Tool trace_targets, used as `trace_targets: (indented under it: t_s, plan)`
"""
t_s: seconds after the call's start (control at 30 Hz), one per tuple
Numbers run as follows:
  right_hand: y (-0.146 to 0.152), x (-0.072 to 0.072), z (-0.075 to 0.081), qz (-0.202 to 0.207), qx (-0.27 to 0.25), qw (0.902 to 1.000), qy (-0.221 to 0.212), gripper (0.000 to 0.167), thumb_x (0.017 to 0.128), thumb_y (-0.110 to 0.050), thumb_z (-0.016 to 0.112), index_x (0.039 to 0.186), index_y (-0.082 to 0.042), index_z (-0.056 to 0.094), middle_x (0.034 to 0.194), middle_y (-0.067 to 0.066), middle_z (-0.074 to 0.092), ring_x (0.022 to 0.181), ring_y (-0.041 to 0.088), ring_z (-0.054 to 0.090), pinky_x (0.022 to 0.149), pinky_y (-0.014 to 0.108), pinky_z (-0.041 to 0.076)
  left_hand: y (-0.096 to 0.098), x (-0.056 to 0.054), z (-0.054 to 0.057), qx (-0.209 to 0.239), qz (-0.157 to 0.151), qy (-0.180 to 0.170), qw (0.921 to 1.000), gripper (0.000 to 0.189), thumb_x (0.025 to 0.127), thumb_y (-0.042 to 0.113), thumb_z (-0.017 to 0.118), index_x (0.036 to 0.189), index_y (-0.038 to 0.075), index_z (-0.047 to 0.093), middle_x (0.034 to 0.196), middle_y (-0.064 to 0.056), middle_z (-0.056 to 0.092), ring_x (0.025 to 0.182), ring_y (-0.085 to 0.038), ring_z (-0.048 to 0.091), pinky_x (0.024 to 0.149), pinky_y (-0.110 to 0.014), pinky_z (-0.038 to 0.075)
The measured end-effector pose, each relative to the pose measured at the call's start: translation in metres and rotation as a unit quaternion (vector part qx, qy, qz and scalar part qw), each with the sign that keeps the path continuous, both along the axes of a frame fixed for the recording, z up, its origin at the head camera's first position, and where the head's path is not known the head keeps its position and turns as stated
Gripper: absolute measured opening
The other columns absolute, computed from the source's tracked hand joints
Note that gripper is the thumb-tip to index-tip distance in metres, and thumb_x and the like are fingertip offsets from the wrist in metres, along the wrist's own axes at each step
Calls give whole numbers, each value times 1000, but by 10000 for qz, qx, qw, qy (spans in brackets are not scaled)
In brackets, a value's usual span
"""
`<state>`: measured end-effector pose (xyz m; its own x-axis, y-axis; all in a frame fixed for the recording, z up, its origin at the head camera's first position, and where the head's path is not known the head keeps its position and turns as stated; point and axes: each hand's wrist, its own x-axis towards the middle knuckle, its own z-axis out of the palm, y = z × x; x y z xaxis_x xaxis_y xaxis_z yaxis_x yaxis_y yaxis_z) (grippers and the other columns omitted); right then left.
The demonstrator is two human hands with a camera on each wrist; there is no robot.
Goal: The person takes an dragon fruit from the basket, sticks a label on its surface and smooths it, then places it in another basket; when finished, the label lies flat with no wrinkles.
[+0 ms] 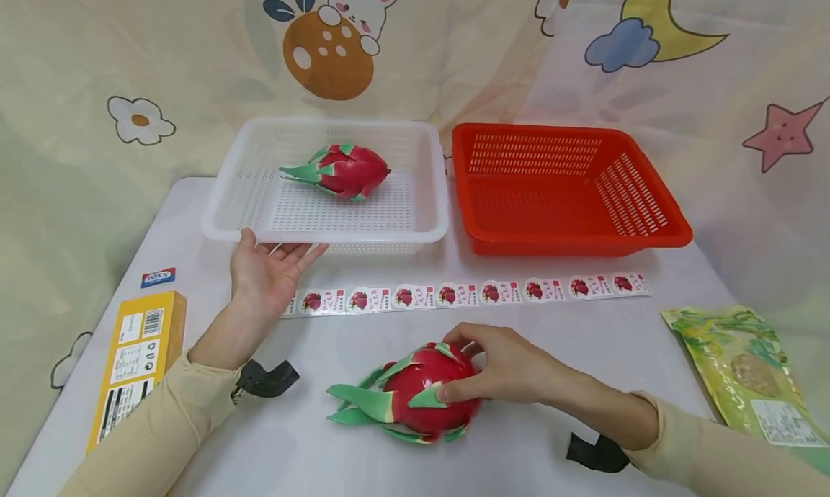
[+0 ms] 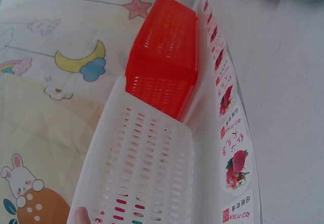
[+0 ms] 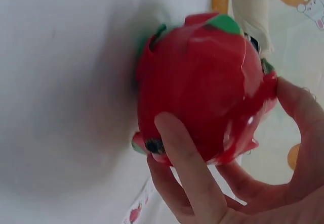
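Observation:
In the head view my right hand (image 1: pixel 502 364) grips a red dragon fruit (image 1: pixel 431 389) with green leaf tips, thumb on the near side. The right wrist view shows its rounded end (image 3: pixel 202 92) close up, with fingertips pressed on the skin. My left hand (image 1: pixel 266 274), palm turned up, is at the front rim of the white basket (image 1: pixel 324 236). Its thumb touches the rim and its fingers lie loosely extended just under it. A second dragon fruit (image 1: pixel 353 171) lies inside that basket.
A red basket (image 1: pixel 570 241) stands right of the white one. A strip of dragon fruit stickers (image 1: pixel 415 297) runs in front of both. On the left lie a yellow box (image 1: pixel 139 360) and a small blue-red packet (image 1: pixel 158 277); a green-yellow pouch (image 1: pixel 746 374) is at right.

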<state>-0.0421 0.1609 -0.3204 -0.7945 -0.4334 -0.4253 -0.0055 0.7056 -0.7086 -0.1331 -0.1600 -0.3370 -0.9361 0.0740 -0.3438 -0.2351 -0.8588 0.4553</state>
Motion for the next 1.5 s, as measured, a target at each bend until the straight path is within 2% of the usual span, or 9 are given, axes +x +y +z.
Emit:
trace_targets:
  t_s: [0.2,0.4,0.73,0.93,1.23,1.4,1.5]
  plan:
    - [-3,8,-3,-426,-118,9990,82,59,65,-43,85,114,-21,60,113,1,62,110,23,56,68,33,59,-1,1,1,45,48,-1,10000,57,101,54,26,149,23,28,147,-7,35,145,-26,27,117,-46,26]
    - [-6,7,-6,-710,-49,9972,210,61,66,-44,84,117,-20,59,115,1,62,111,23,57,69,34,59,0,0,1,-39,3,-2,10000,58,101,54,24,149,23,27,146,-7,35,145,-26,28,116,-45,26]
    - [-4,3,-5,-705,-110,9974,-34,63,66,-43,84,118,-19,58,118,3,61,114,25,56,70,35,60,0,0,1,1,7,72,10000,58,101,53,25,151,23,24,146,-7,35,148,-25,22,116,-46,26]
    - [-2,4,-5,-776,-233,9965,-199,64,67,-42,84,121,-18,58,121,4,60,117,25,54,71,36,60,-1,-1,1,161,66,-118,9998,58,101,54,23,151,23,25,144,-7,37,146,-25,27,116,-45,26]
    - [4,5,-5,-634,-391,9969,-260,57,72,-39,82,120,-19,59,123,3,60,120,28,53,74,37,59,0,0,-1,11,83,-83,9999,58,101,54,25,149,23,28,149,-6,34,144,-25,31,115,-45,29]
    - [8,4,-5,-532,-487,9969,-324,56,74,-39,80,122,-19,58,126,4,59,123,30,51,75,38,59,0,0,0,19,61,-54,10000,58,101,54,25,150,23,27,145,-7,37,146,-25,28,115,-45,28]
    - [12,2,-5,-533,-678,9948,-547,56,76,-38,79,124,-20,57,129,4,57,124,30,51,76,38,60,1,0,0,20,36,-23,10000,58,101,54,24,150,23,26,144,-7,38,147,-25,26,116,-45,27]
